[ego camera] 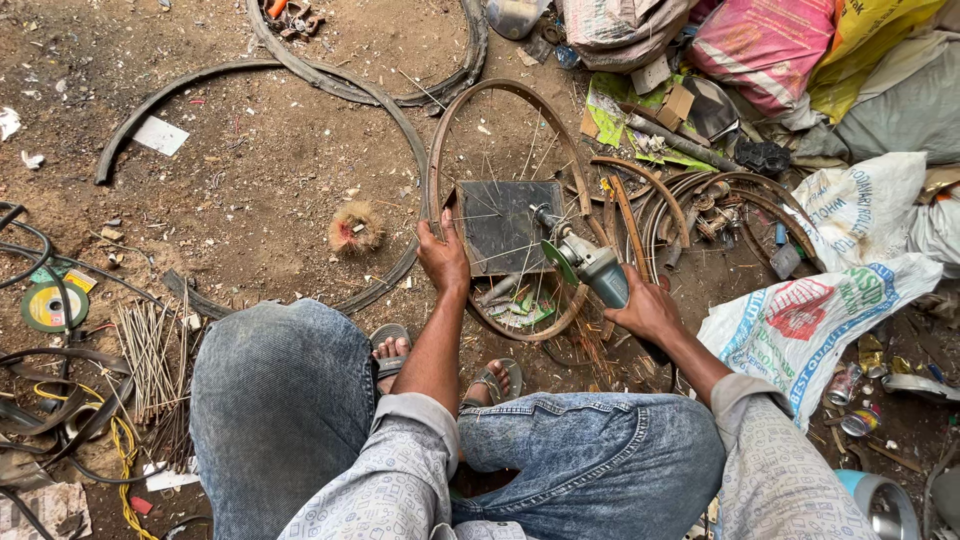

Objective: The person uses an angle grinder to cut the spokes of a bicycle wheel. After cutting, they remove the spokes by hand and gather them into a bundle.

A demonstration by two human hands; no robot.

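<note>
While the right hand (648, 312) wraps closed around an angle grinder (590, 265), its disc over the spokes, the left hand (443, 260) clamps the rusty bicycle wheel rim (470, 110) lying on the dirt, apparently steadying it. Cut spokes (150, 350) lie bundled leftward.
</note>
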